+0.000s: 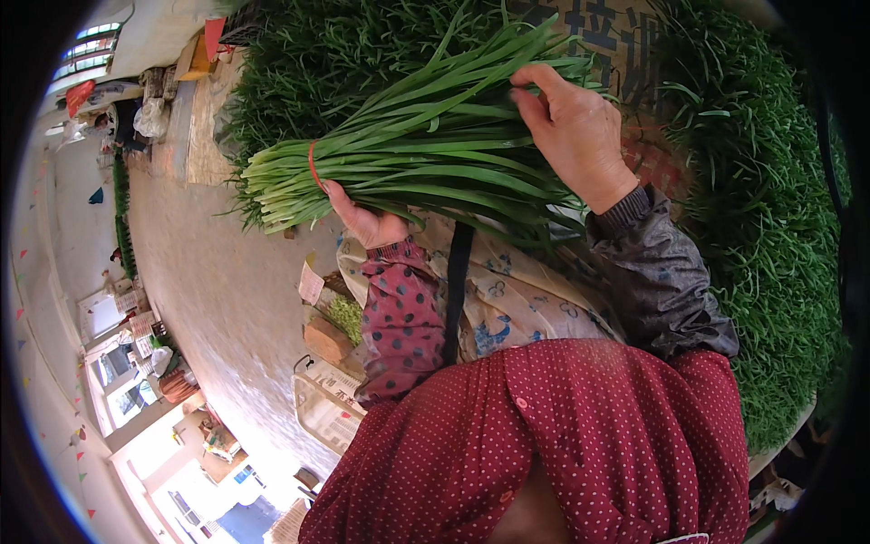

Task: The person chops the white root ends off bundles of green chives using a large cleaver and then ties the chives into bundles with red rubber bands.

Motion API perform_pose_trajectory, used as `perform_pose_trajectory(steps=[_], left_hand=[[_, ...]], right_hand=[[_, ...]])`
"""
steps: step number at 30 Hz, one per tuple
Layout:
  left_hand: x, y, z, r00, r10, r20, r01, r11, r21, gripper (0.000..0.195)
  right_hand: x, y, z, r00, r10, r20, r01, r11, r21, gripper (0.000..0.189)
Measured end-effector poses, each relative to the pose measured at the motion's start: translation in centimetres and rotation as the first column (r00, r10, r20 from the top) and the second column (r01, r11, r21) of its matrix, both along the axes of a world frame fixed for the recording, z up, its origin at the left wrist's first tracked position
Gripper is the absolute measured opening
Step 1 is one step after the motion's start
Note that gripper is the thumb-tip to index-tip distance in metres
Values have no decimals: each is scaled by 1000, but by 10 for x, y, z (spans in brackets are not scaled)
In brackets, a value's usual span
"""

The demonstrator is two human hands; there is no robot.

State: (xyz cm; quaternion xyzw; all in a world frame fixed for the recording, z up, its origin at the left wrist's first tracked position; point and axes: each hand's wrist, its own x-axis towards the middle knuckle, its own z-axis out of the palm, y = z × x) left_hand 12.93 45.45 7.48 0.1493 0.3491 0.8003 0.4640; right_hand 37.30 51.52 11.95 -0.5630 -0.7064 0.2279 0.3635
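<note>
A bunch of green garlic chives, with pale stem ends to the left and leaves spread to the right, lies across my left hand. A red band circles it near the stem ends. My left thumb rests by the band; the other fingers are hidden under the bunch. My right hand is over the leafy end, thumb and forefinger curled with a small gap between them. Whether it pinches a leaf cannot be told.
Heaps of loose chives lie at the right and behind the bunch, around a board with printed characters. A plastic crate, a brick and green trimmings are at the lower left. Another person is far off at the upper left.
</note>
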Motion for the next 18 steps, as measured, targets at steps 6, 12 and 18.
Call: perform_pose_trajectory(steps=[6,12,18], left_hand=[[1,0,-1,999,-37,11,37,999,22,57],[-6,-3,-1,996,-82,-34,85,993,86,59],[-23,-14,-4,992,-45,-114,55,995,83,61]], right_hand=[[-10,2,4,992,33,124,-49,991,126,24],[-1,5,-16,985,124,122,-154,951,268,14],[99,-2,-80,893,102,439,90,914,-395,12]])
